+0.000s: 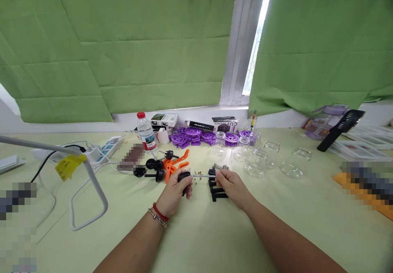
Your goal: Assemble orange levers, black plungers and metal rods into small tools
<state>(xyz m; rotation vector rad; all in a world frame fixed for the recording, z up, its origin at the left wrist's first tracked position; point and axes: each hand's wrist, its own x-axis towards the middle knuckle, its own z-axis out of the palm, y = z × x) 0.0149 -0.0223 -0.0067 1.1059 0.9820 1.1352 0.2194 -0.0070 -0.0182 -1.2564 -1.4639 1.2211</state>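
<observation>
My left hand [175, 192] is closed around a rounded black part [184, 178]. A thin metal rod [202, 176] runs level from that part to my right hand [231, 186], whose thumb and fingers pinch its far end. Beneath and beside my right hand lie several black bar-shaped pieces [218, 196], partly hidden by it. Coil springs [220, 167] rest just behind it. Small metal bits [199, 174] are scattered on the table behind the rod. Orange pieces [172, 167] and black round parts with stems [159, 175] lie left of my left hand.
Purple wheel-like parts [193, 134] line the back, near a water bottle [146, 131] and boxes [164, 120]. Several clear glass jars [254, 164] stand at right. A black slotted tool [340, 129] leans by a lidded jug [322, 119]. Left are a power strip [109, 147] and grey bent tube [96, 187].
</observation>
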